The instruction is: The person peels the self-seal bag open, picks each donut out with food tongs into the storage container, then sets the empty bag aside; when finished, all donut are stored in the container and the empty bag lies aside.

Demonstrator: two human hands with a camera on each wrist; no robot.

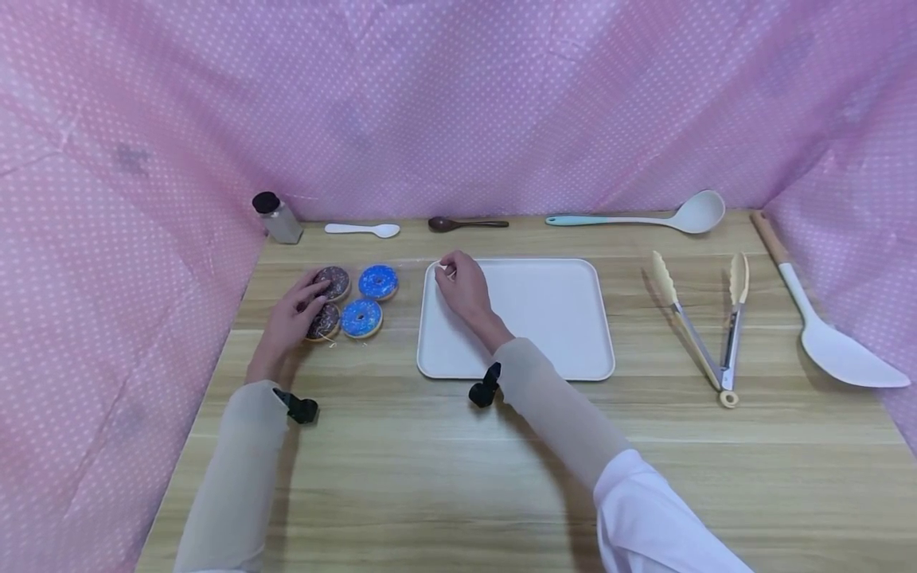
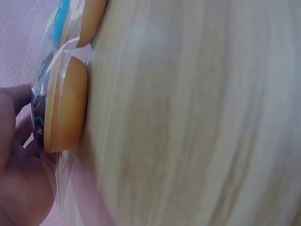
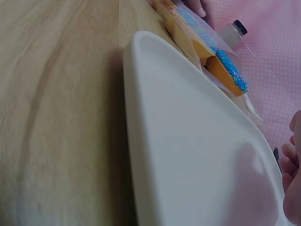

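Observation:
Several toy donuts lie inside a clear plastic bag (image 2: 70, 162). Two have dark brown icing, including the lower brown donut (image 1: 324, 321); two are blue, one of them the upper blue donut (image 1: 378, 282). My left hand (image 1: 290, 316) rests over the brown pair, fingers spread on the bag. Over the far left corner of a white tray (image 1: 544, 318), my right hand (image 1: 464, 288) has thumb and fingertips together at the bag's right end, pinching the plastic. In the right wrist view, my right hand (image 3: 292, 174) shows curled fingers beyond the tray's rim.
Along the back stand or lie a black-capped shaker (image 1: 279, 219), a white spoon (image 1: 365, 230), a brown spoon (image 1: 466, 224) and a ladle (image 1: 698, 213). Right of the tray, tongs (image 1: 719, 358) lie spread beside a white turner (image 1: 838, 350). Pink dotted cloth (image 1: 458, 103) borders the table.

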